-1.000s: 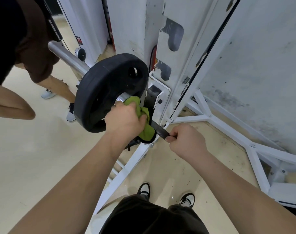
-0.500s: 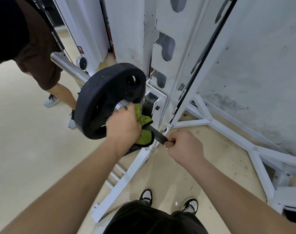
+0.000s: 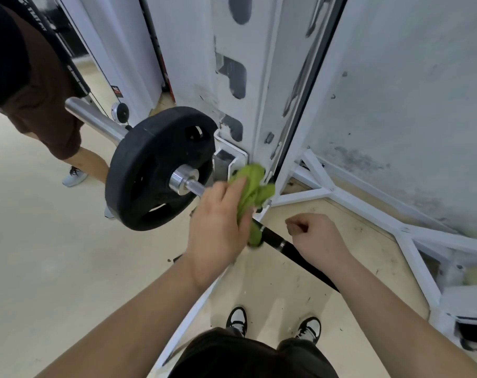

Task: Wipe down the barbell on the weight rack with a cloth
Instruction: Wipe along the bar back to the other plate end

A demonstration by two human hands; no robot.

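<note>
One white weight rack (image 3: 259, 77) is seen far centre, its base struts running right along the floor. One second person (image 3: 46, 105) is partly seen far left. One black plate (image 3: 150, 170) is loaded on the one barbell (image 3: 272, 236), left of the rack upright. The bar's silver sleeve runs far-left and its dark shaft near-right. Two hands are counted. The left hand (image 3: 218, 227) is wrapped round the one green cloth (image 3: 252, 186), which is pressed onto the shaft between the plate collar and the rack hook. Cloth is bunched out past the fingers on the far side. The right hand (image 3: 316, 238) is curled into a fist just right of the cloth, above the shaft, with nothing seen inside it. Two shoes (image 3: 237, 320) are seen near centre.
</note>
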